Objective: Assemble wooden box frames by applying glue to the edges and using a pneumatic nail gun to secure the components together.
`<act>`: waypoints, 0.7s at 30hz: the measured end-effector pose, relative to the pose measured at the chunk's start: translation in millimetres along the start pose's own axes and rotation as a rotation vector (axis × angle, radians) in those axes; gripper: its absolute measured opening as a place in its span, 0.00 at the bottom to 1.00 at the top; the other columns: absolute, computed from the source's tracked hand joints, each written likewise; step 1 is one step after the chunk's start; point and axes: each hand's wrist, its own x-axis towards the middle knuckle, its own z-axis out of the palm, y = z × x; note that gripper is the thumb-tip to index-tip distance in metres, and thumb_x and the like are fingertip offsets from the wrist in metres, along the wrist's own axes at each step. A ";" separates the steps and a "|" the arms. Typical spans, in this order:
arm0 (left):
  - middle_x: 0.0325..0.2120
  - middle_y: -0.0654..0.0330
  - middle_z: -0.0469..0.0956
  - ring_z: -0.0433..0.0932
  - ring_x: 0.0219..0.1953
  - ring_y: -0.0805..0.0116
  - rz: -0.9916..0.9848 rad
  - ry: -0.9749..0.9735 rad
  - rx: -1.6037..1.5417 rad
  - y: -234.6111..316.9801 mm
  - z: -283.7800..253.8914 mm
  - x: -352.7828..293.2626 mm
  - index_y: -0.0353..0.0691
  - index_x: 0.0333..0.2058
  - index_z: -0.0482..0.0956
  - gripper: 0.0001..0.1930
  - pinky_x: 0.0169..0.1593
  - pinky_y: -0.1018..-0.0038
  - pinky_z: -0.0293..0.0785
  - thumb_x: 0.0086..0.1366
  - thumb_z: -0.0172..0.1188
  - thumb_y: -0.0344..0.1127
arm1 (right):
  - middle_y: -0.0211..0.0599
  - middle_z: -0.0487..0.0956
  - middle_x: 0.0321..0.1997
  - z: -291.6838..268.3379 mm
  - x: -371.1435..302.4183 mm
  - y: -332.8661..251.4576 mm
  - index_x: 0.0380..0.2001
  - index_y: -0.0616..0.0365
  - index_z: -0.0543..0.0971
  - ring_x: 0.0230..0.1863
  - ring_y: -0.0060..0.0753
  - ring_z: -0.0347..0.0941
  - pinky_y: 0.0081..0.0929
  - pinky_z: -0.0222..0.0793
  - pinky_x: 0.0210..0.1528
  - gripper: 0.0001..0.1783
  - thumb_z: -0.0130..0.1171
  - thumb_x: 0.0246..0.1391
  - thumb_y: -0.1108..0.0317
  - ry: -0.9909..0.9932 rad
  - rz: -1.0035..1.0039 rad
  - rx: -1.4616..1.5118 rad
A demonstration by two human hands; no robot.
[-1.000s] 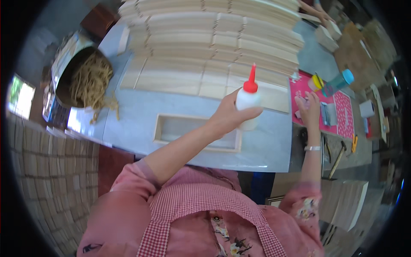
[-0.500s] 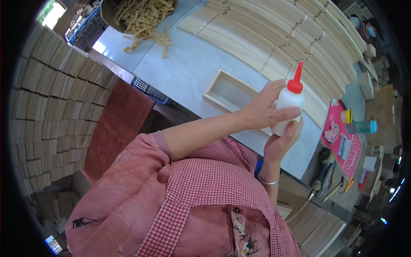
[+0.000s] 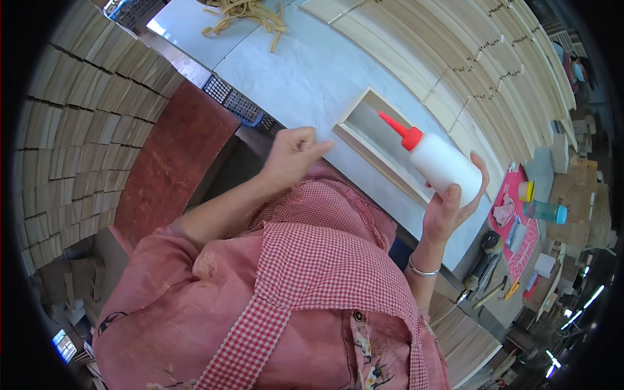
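Observation:
My right hand (image 3: 452, 205) is wrapped round a white squeeze bottle (image 3: 445, 166) with a red pointed nozzle. The bottle leans, its nozzle aimed up and to the left, over a shallow rectangular wooden box frame (image 3: 377, 159). That frame lies on the pale tabletop (image 3: 286, 84) near its front edge. Left of the frame, my left hand (image 3: 296, 156) hovers in front of the table edge, fingers curled into a loose fist with the thumb outstretched. No object shows in it.
Rows of pale wooden slats (image 3: 448, 65) cover the table's far side. Tan flat strips (image 3: 253, 13) lie at the back left. Stacked wood (image 3: 84, 130) stands at left beside a reddish-brown board (image 3: 175, 162). A teal-lidded jar (image 3: 546, 211) and pink mat (image 3: 520, 253) are at right.
My left hand has let go of the bottle and moved left, closing into a fist. In my right hand the bottle has tipped from nearly upright so its nozzle points left.

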 end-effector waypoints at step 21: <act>0.21 0.65 0.63 0.60 0.24 0.73 0.348 0.327 0.568 -21.7 -58.9 40.8 0.37 0.19 0.65 0.19 0.29 0.77 0.61 0.60 0.68 0.30 | 0.43 0.74 0.49 34.7 -3.7 18.1 0.57 0.55 0.66 0.46 0.43 0.76 0.32 0.76 0.44 0.33 0.69 0.49 0.66 -0.220 0.041 -0.140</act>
